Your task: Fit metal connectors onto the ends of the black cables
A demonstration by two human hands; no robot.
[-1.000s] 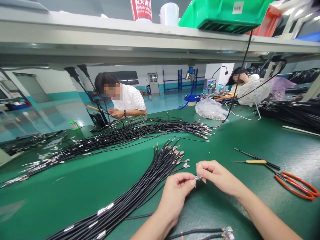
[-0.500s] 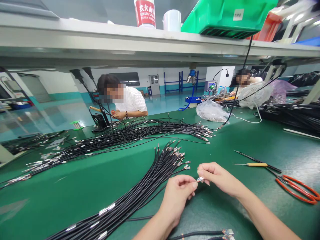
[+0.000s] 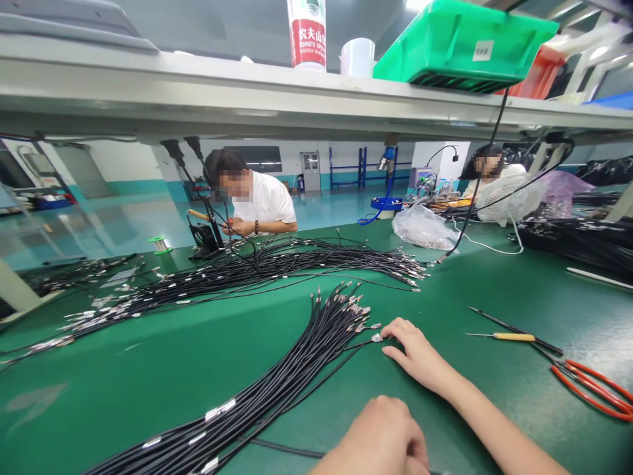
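Observation:
Beside a bundle of black cables (image 3: 291,369) with metal connectors on their ends, my right hand (image 3: 418,356) is open over the green table. Its thumb and fingers are apart, and the fingertips are right by a cable connector (image 3: 376,338) at the bundle's right edge. Low in the view, my left hand (image 3: 380,439) is closed, knuckles up, with its fingertips turned under and hidden. Whatever it grips cannot be made out. One black cable (image 3: 291,450) runs along the table toward my left wrist.
A second cable bundle (image 3: 277,260) lies farther back. Red-handled scissors (image 3: 588,389) and a yellow-handled pick (image 3: 514,336) lie to the right. Behind are a plastic bag (image 3: 422,227) and a white fan (image 3: 509,198). A shelf (image 3: 247,92) crosses above; two people sit beyond.
Both hands were together on a connector. The right hand has let go and opened, leaving the connector beside the bundle. My left hand has moved down toward me. The view has shifted slightly.

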